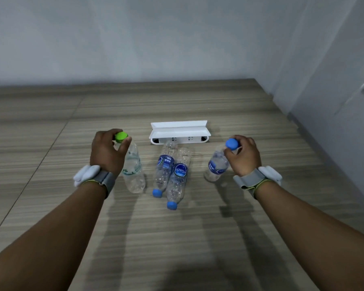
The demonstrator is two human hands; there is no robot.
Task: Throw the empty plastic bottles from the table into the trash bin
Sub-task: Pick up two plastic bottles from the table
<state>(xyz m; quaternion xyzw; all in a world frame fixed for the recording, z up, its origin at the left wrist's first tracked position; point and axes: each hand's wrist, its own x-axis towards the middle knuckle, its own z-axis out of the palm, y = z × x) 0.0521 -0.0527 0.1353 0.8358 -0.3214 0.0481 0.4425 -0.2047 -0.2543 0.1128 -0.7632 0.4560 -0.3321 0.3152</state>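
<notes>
My left hand [108, 151] grips the neck of a clear bottle with a green cap [133, 168], which stands slightly tilted on the wooden table [198, 238]. My right hand [243, 154] holds the neck of a clear bottle with a blue cap and blue label [216, 165], also upright and tilted. Between them two more empty blue-capped bottles lie on their sides, one on the left [164, 171] and one on the right [178, 179], caps pointing toward me. No trash bin is in view.
A white socket box with a raised lid [179, 131] sits in the table just behind the lying bottles. Grey walls close off the back and the right side. Both wrists carry grey bands with white sensors.
</notes>
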